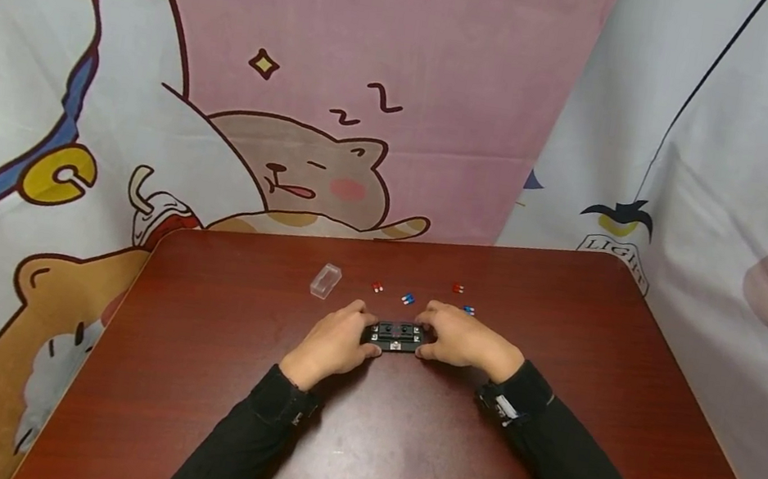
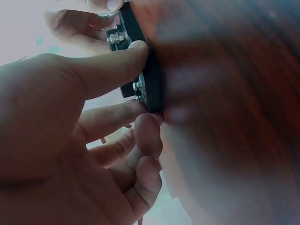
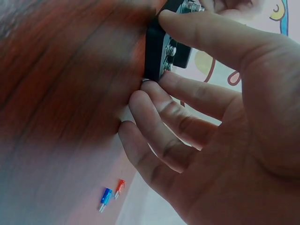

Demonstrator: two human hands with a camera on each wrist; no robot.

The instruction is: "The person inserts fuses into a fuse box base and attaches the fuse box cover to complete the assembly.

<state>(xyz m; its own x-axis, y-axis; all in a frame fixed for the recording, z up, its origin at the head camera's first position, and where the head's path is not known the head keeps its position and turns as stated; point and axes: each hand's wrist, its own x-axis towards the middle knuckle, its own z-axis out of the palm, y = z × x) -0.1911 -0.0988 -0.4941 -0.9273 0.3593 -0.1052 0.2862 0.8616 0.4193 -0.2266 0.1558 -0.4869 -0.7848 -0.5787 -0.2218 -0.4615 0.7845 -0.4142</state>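
Observation:
A black fuse block (image 1: 397, 337) with silver screw terminals lies on the table between the two hands. My left hand (image 1: 334, 343) holds its left end, the thumb on the near edge and a fingertip at the far side. My right hand (image 1: 464, 339) grips the right end likewise, between thumb and index finger. In the left wrist view the block (image 2: 153, 86) appears edge-on beside the thumb. The right wrist view shows its other end (image 3: 156, 51), with the remaining fingers reaching down by the tabletop.
Beyond the hands lie a red blade fuse (image 1: 378, 287), a blue one (image 1: 408, 299), another red one (image 1: 458, 289) and another blue one (image 1: 468, 310). A small clear plastic box (image 1: 325, 281) stands at the back left of the brown table (image 1: 258, 287). A printed cloth hangs behind.

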